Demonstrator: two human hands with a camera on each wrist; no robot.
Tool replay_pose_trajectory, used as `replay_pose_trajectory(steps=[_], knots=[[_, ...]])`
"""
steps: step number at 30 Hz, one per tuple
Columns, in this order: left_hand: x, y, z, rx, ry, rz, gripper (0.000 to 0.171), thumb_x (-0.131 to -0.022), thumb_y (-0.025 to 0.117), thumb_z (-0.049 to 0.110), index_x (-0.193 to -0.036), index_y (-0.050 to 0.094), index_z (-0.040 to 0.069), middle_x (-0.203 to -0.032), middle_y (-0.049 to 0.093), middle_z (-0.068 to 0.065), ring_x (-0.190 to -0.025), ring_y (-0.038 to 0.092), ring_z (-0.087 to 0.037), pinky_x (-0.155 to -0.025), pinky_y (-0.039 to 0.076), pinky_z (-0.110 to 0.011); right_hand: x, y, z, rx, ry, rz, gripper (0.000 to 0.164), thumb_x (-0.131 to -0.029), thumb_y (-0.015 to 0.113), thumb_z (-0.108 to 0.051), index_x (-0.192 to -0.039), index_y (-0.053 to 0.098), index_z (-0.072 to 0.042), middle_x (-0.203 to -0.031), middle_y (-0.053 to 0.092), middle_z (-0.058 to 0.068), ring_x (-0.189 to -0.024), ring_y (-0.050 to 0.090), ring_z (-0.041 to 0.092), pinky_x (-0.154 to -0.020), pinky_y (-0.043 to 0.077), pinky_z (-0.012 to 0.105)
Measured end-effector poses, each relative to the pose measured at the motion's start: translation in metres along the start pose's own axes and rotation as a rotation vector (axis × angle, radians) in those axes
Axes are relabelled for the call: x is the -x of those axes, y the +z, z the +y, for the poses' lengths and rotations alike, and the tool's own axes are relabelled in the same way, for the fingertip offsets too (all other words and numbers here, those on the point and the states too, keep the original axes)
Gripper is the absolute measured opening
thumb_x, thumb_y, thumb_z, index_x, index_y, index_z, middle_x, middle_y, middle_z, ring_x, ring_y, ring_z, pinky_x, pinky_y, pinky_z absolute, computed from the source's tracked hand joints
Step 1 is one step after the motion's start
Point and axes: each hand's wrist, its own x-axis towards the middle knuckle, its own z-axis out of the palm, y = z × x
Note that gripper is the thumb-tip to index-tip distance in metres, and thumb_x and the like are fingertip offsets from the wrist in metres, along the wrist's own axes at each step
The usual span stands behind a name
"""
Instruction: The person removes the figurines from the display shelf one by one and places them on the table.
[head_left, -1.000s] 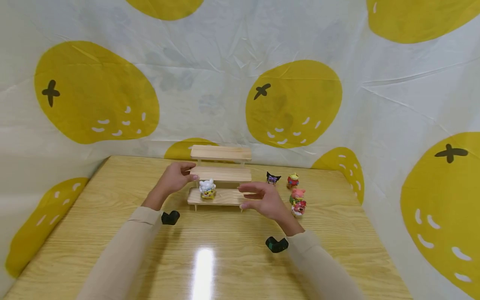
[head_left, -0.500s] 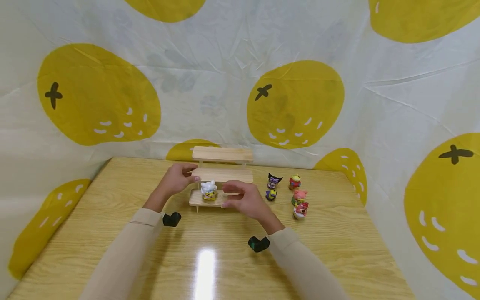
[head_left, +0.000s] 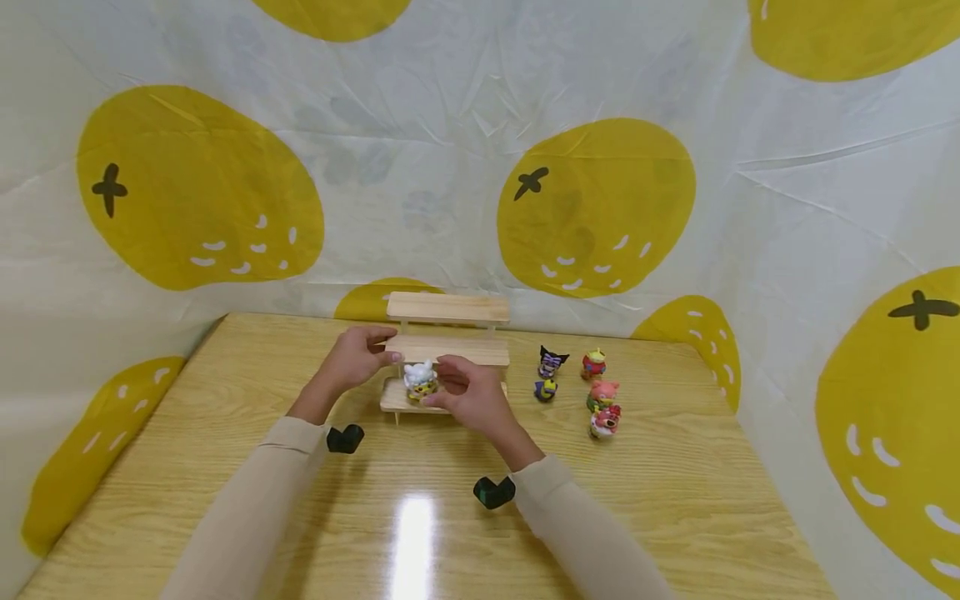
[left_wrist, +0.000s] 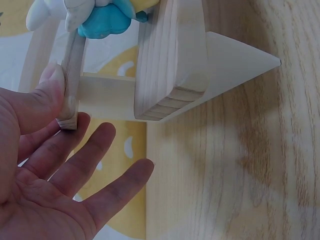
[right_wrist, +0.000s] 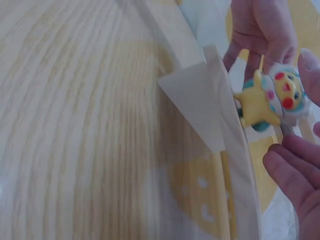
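A three-tier wooden display shelf (head_left: 447, 307) stands against the back of the table. My left hand (head_left: 351, 360) pinches the left end of its middle board (left_wrist: 73, 75), thumb on top and fingertip beneath, the other fingers spread out. On the lowest board (right_wrist: 240, 165) stands a yellow toy figurine (head_left: 419, 379) with red cheeks and a white-and-teal hood, upright. My right hand (head_left: 480, 398) is right beside the figurine. In the right wrist view the thumb is near its head and the right fingers (right_wrist: 292, 170) are on its other side, with gaps showing.
On the table right of the shelf stand several small figurines: a black-eared one (head_left: 551, 362), a purple-and-yellow one (head_left: 546, 390), a red one (head_left: 593, 363), a pink one (head_left: 602, 394) and a red-and-white one (head_left: 604, 422). A fruit-print cloth (head_left: 405, 192) hangs behind.
My right hand has moved left along the lowest board to the hooded figurine, uncovering the purple-and-yellow figurine behind it. My left hand has stayed at the middle board.
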Motion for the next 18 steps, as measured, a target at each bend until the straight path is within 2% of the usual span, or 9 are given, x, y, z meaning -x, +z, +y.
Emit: replay_pose_trajectory(steps=[10,18], knots=[[0.000,-0.001,0.001,-0.010,-0.002,0.002,0.053,-0.102,0.069,0.024,-0.149,0.057,0.003,-0.154,0.057,-0.019,-0.137,0.059,-0.043,-0.109,0.054,-0.055,-0.004,0.024,-0.010,0.062,0.077,0.076,0.060,-0.082,0.091,-0.026,-0.134,0.067,-0.009,-0.123,0.077,0.012,-0.110,0.076,0.025,-0.093,0.064,0.036],[0.001,-0.001,0.000,-0.004,-0.001,0.004,0.053,-0.102,0.069,0.023,-0.149,0.057,0.002,-0.154,0.056,-0.020,-0.137,0.059,-0.043,-0.108,0.054,-0.055,-0.005,0.035,-0.015,0.085,0.132,0.141,0.055,-0.081,0.092,-0.022,-0.130,0.069,-0.011,-0.116,0.079,0.008,-0.099,0.077,0.020,-0.082,0.065,0.032]])
